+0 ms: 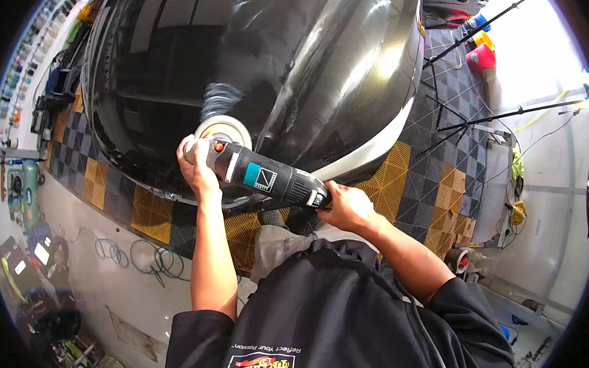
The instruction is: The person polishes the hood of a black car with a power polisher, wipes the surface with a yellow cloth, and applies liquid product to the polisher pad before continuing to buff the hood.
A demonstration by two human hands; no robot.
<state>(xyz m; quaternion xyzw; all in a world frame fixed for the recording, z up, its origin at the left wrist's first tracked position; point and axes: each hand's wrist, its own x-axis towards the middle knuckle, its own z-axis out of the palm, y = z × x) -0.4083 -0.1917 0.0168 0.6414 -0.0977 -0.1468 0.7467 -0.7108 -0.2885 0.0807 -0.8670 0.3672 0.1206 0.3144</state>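
My left hand [200, 167] grips the head end of a black rotary polisher [270, 177] with a teal label and an orange-red button. My right hand [349, 205] is closed around the rear of its body, where the power cord hangs down over my shirt. At the front, a pale round polishing pad [224, 130] rests on the glossy black car panel [165, 94]. Just beyond the pad lies a curved whitish smear of compound [221, 100]. Streaks and bright reflections cross the panel to the right. Whether the pad is spinning cannot be told.
Light stands on tripods [462, 126] stand to the right, near a pink bucket [481, 57]. Checkered floor tiles [151, 214] surround the car. Bottles [28, 64] line the left wall above a green air compressor [29, 189]. A coiled hose [158, 259] lies behind on the floor.
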